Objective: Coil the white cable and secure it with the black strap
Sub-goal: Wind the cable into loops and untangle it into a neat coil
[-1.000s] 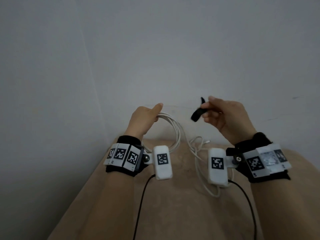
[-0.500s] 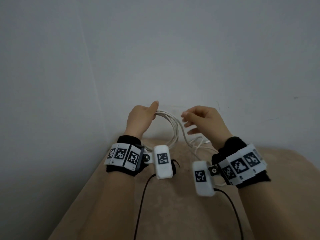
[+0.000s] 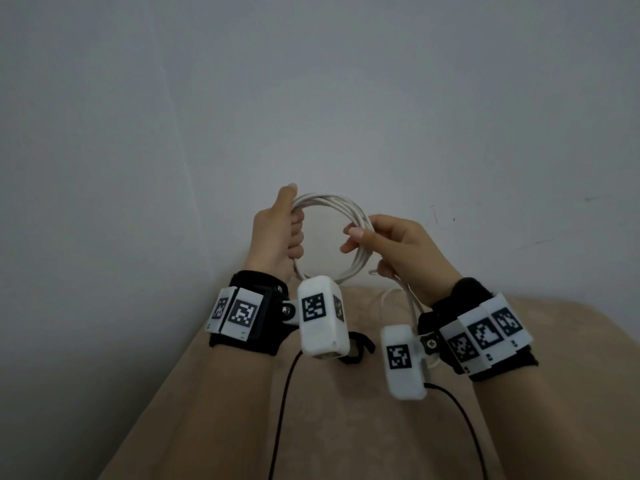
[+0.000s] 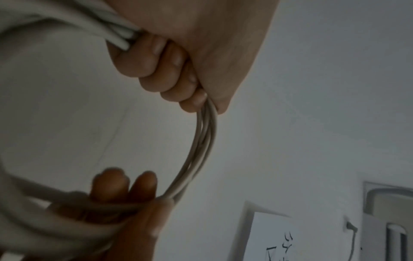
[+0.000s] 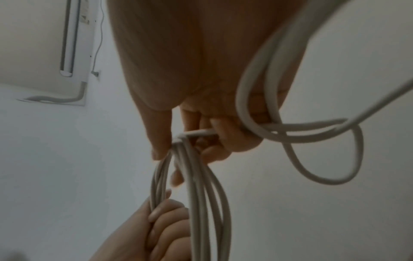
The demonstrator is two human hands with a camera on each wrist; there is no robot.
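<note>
The white cable [image 3: 332, 201] forms a round coil of several loops, held up in front of the wall. My left hand [image 3: 282, 233] grips the coil's left side, fingers curled round the strands [image 4: 202, 137]. On the coil's right side my right hand [image 3: 388, 244] pinches the strands [image 5: 190, 176] between thumb and fingers. A loose tail of cable [image 3: 412, 299] hangs from the right hand down to the beige surface [image 3: 346, 427]. The black strap [image 3: 356, 348] lies curled on that surface, partly hidden behind the left wrist camera.
A plain grey wall [image 3: 311, 98] stands close behind the hands. The beige surface's far edge meets it just below the coil. Black camera leads [image 3: 280, 410] run down from both wrists. The right wrist view shows loose cable loops [image 5: 312, 137] beside the palm.
The right hand let go of the black strap, which now lies on the surface. It moved left and took hold of the coil's right side. The left hand lifted the coil slightly.
</note>
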